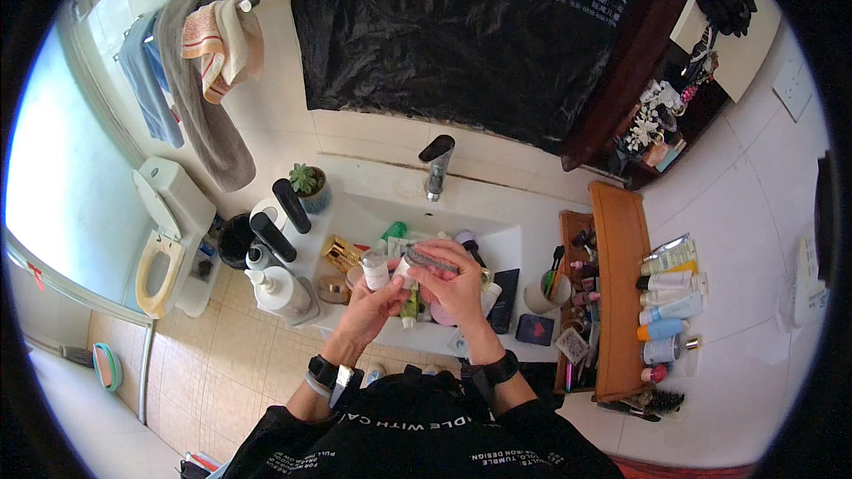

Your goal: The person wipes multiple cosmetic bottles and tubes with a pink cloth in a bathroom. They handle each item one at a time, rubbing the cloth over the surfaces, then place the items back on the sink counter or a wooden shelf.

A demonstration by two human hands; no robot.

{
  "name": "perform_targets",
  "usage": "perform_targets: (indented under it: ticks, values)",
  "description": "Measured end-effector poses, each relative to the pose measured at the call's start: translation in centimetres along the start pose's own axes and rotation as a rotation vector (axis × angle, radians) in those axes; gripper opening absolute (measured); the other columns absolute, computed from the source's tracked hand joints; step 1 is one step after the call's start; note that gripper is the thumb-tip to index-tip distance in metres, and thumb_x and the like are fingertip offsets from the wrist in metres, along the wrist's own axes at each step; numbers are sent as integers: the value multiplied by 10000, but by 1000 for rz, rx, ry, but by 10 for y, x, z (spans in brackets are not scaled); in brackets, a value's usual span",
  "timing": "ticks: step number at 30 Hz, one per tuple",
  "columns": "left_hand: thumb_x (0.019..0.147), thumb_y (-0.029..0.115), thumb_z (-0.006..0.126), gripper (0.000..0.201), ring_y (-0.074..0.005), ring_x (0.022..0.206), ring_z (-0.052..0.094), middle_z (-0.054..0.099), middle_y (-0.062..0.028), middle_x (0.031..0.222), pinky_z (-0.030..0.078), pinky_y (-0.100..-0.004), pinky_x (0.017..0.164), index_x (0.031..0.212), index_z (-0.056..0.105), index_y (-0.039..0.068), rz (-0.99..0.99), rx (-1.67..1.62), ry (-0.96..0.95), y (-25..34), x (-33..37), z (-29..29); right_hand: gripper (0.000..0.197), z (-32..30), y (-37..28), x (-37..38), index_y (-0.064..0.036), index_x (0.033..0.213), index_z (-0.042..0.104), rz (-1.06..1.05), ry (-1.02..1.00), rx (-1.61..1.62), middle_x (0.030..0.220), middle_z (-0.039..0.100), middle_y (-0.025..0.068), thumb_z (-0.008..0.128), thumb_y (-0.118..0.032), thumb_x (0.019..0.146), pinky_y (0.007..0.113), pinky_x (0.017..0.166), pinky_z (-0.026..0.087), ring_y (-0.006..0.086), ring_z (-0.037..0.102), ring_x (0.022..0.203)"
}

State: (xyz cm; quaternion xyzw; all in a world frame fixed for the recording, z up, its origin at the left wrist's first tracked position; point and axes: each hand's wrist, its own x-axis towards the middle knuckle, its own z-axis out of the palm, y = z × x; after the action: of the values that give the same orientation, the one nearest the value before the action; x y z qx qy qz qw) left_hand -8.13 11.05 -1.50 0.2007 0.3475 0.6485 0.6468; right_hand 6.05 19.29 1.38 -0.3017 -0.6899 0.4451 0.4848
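- Small white bottle (376,271) sits upright in the left hand (371,306), over the near edge of the sink (497,235); fingers wrapped round its lower body, so the top stays clear and reachable.
- Grey flat ridged item (432,261), maybe a file or a comb, lies tilted across the right hand (454,288); fingers closed on it from below, thumb on top, pinching it steady. Exact kind too small to tell.
- Both hands are close together, nearly touching, held above the basin and not resting on the desk (532,213); probably so spills or drips land in the sink.
- More tubes and small bottles lie in the basin under the hands, partly hidden; a green one (395,231) shows just behind the left hand.
- Faucet (436,164) stands at the back of the sink, well apart from the hands; no water seen running.
- Left of the sink: white pump bottle (282,291), two dark tall bottles (291,205), a gold jar (341,253), a small potted plant (309,184), all grouped upright within easy reach.
- Right of the sink: a cup (541,294) with brushes, then a wooden shelf (619,293) with tubes laid in a row on their sides.
- Toilet (169,231) is far left, towels (209,62) hang on a rail above it.
- Black plastic sheet (470,27) covers the wall above the faucet.
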Motion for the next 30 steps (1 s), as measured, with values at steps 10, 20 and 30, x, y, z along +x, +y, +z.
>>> perform_targets:
  ticks: [10,20,30]
  values:
    - [878,168,670,417,-95,767,612,638,-23,994,419,-219,552,1253,504,92,-20,-66,-9,0,-3,0,189,-6,-2,4,16,955,650,527,97,890,1027,647,84,641,-153,870,289,831,492,181,630,875]
    - [848,73,680,296,-63,820,570,625,10,950,470,-227,682,1129,591,60,272,583,45,-4,8,-6,240,1,-16,8,-136,961,744,-269,-219,-300,1009,661,5,719,-95,726,321,822,441,210,542,870]
    - [823,41,695,290,-56,833,556,624,21,923,469,-231,729,1098,606,50,91,415,116,1,4,-7,241,-2,-15,10,-136,949,745,-302,-239,-271,1011,664,-3,714,-87,715,320,819,445,210,533,898]
